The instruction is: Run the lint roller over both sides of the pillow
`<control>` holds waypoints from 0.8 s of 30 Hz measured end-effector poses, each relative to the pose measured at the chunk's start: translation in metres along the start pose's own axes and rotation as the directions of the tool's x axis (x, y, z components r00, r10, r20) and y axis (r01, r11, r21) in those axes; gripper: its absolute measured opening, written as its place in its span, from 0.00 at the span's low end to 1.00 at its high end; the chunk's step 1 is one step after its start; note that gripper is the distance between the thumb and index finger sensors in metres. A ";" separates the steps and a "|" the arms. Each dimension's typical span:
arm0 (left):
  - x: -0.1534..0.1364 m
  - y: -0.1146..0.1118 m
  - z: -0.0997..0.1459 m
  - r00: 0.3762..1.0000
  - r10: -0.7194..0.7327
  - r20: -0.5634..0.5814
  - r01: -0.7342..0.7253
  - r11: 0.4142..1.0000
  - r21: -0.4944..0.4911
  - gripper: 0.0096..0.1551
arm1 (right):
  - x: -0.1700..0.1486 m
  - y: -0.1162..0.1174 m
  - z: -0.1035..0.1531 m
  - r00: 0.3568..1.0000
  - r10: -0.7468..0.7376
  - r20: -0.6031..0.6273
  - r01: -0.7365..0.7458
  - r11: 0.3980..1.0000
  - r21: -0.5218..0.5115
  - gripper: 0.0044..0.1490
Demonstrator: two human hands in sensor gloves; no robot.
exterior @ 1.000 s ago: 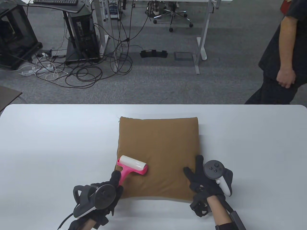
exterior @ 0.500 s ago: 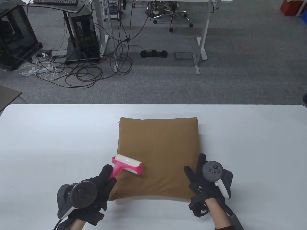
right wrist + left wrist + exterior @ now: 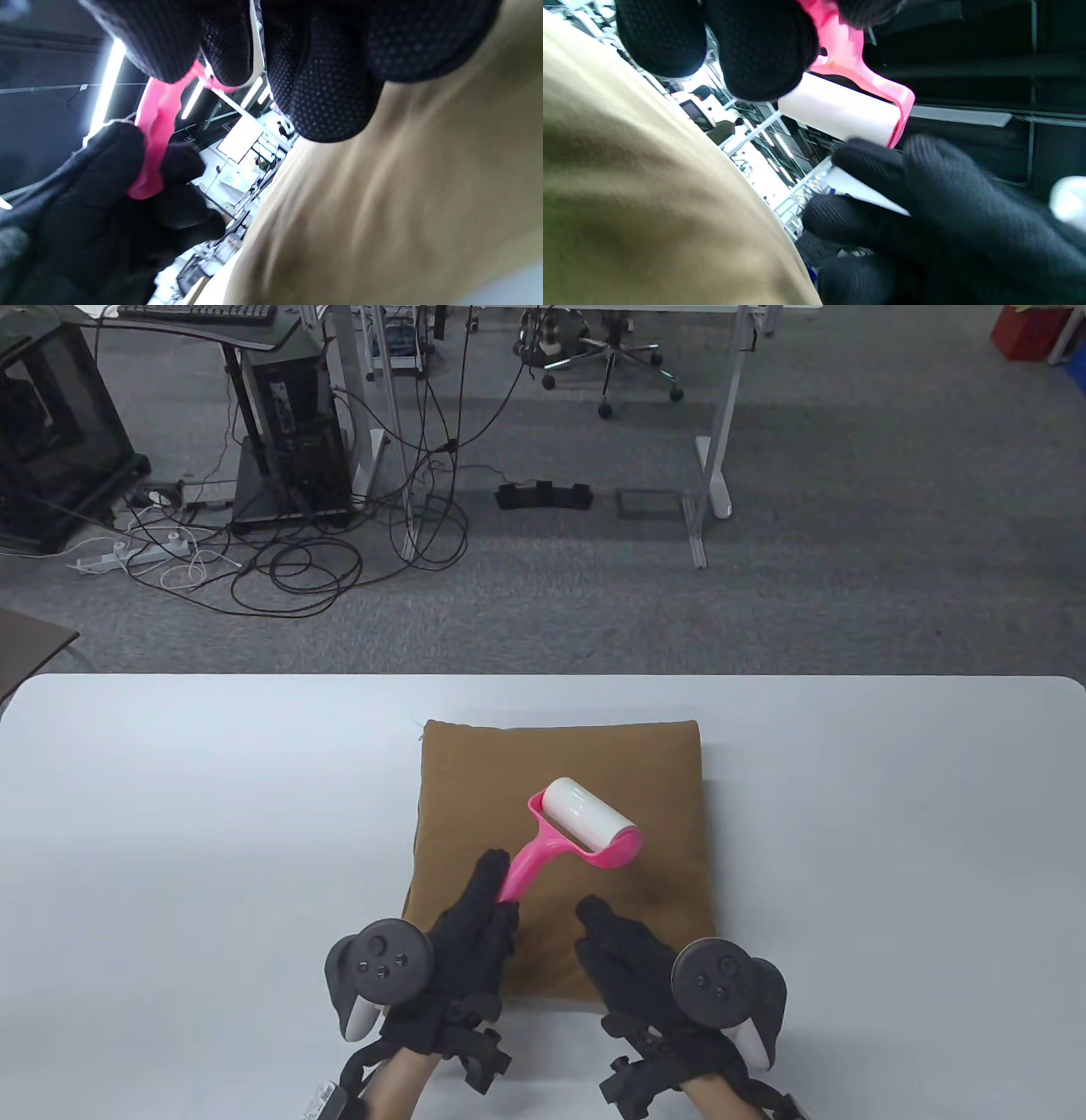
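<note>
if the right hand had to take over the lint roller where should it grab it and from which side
Probably the pink handle of the lint roller, on the bare stretch between the left hand and the fork. It slants up and to the right over the pillow, so the right hand could come in from the right. Avoid the white sticky roll.

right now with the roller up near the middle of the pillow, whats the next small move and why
Probably draw the lint roller back toward the near edge of the pillow in one stroke. The left hand grips its pink handle, and the white roll sits around the middle of the top face, angled to the right. The right hand rests on the near right part, seemingly steadying the pillow. It has not been turned over yet.
</note>
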State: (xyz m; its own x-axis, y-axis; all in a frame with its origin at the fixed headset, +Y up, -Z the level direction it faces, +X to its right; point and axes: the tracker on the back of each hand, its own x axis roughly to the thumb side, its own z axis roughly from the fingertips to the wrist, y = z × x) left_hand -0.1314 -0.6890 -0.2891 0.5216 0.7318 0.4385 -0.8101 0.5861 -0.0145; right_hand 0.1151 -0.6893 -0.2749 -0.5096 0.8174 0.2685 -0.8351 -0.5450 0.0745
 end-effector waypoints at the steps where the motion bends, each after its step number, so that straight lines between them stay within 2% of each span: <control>1: 0.002 -0.001 0.002 1.000 -0.019 0.013 0.019 1.000 0.002 0.38 | -0.001 0.001 0.000 0.999 -0.033 -0.011 0.033 0.999 0.010 0.33; 5: 0.009 -0.005 0.010 0.997 -0.028 0.068 0.028 1.000 0.007 0.40 | 0.001 0.010 -0.001 0.953 -0.291 -0.082 0.296 0.953 0.061 0.37; 7: 0.011 -0.010 0.015 0.996 -0.020 0.090 0.020 1.000 -0.001 0.40 | 0.005 0.014 -0.003 0.942 -0.319 -0.100 0.327 0.942 0.072 0.39; 11: 0.016 -0.010 0.019 0.985 -0.107 0.137 0.104 0.994 0.027 0.41 | 0.009 0.017 -0.007 0.968 -0.233 -0.090 0.238 0.970 0.052 0.39; 14: 0.015 -0.006 0.019 0.981 -0.144 0.133 0.141 0.990 0.031 0.44 | 0.014 0.017 -0.012 0.970 -0.225 -0.087 0.230 0.972 0.052 0.42; 19: 0.011 -0.001 0.021 0.994 -0.072 0.079 0.071 0.997 0.019 0.49 | 0.024 0.018 -0.020 0.960 -0.267 -0.080 0.274 0.957 0.094 0.45; 22: 0.013 -0.001 0.021 0.993 -0.054 0.107 0.055 0.998 -0.009 0.51 | 0.031 0.016 -0.023 0.983 -0.179 -0.047 0.183 0.976 0.116 0.52; 24: 0.015 -0.003 0.021 0.992 -0.041 0.119 0.045 0.998 -0.034 0.53 | 0.032 0.015 -0.025 0.985 -0.168 -0.044 0.172 0.978 0.118 0.55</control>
State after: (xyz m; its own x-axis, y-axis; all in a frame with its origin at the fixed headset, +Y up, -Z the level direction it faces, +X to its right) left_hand -0.1268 -0.6867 -0.2634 0.5189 0.6606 0.5425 -0.7761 0.6301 -0.0249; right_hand 0.0812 -0.6669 -0.2889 -0.3704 0.9050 0.2094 -0.8800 -0.4140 0.2327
